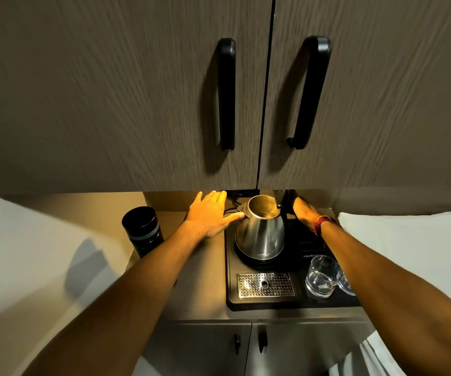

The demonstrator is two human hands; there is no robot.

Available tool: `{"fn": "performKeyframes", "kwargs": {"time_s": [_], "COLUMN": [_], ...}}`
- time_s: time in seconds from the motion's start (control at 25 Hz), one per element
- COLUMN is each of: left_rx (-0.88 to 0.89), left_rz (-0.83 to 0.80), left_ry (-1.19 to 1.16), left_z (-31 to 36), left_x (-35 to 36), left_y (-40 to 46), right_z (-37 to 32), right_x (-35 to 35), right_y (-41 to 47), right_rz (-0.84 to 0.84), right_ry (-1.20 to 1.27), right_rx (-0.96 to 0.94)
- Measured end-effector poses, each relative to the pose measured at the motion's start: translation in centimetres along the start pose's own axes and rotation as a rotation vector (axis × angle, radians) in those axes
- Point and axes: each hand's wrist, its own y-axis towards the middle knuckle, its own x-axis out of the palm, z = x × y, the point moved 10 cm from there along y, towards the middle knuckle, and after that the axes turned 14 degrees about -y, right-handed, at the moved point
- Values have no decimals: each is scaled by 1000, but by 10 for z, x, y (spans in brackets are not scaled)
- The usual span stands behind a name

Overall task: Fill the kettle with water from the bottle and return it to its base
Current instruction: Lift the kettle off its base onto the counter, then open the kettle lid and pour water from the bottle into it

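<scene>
A steel kettle [261, 232] stands on its black round base [256, 260] on a black tray [231, 270], its lid up so the inside shows. My left hand [209, 214] is spread flat beside the spout, thumb touching it, holding nothing. My right hand [304, 210] reaches behind the kettle and wraps the black handle there; its fingers are partly hidden. A black bottle [143, 230] with a grey band stands upright on the counter to the left of my left arm.
Wooden cabinet doors with two black handles [227, 93] hang low over the counter. A perforated metal drip grate [266, 284] and two clear glasses [323, 275] sit on the tray's front. White bedding [408, 240] lies to the right, lower cabinet doors below.
</scene>
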Motion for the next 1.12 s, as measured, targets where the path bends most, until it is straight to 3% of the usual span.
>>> {"fn": "performKeyframes", "kwargs": {"time_s": [0.16, 0.36, 0.48, 0.68, 0.8, 0.92, 1.0, 1.12], "left_rx": [-44, -45, -72, -119, -242, -389, -432, -405], "left_rz": [13, 40, 154, 405, 354, 193, 64, -4], "left_ry": [21, -22, -46, -278, -182, 4, -4, -123], "left_z": [-15, -15, -10, -41, -75, -112, -128, -136], "left_x": [-6, -23, -52, -109, -116, -109, -102, -96], "left_y": [-2, -11, -20, -45, -62, -83, -97, -107], "right_z": [1, 10, -21, -75, -124, -141, -142, -149], "right_x": [-1, 3, -3, 36, 73, 109, 129, 150], "right_y": [3, 1, 4, -15, -35, -43, -43, -42], "right_rz": [50, -51, -22, -84, -109, -139, -137, -140], "right_ry": [44, 136, 71, -58, -84, -74, -121, -152], "right_rx": [44, 75, 7, -110, -287, -312, -328, -389]}}
